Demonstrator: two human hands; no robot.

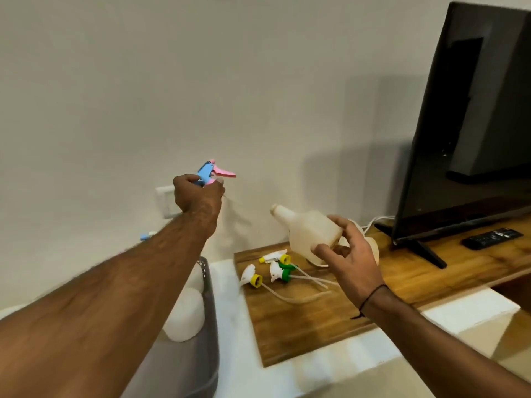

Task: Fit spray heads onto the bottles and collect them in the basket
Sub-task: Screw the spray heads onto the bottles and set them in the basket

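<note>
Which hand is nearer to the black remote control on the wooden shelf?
The right hand. It holds the cream bottle above the wooden shelf, left of the remote control. The left hand, holding the pink and blue spray head, is raised much farther left.

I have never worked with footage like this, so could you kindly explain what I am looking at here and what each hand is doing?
This is one picture from a wide-angle camera worn on a person's head, looking forward and down, so the two bare arms are the wearer's own. The left hand grips a pink and blue spray head, raised in the air. The right hand holds an open-necked white plastic bottle, tilted, neck towards the spray head. On the wooden tabletop lie three loose spray heads with yellow or green collars and dip tubes. At lower left, a grey basket holds white bottles. A television and remote control sit to the right.
</note>
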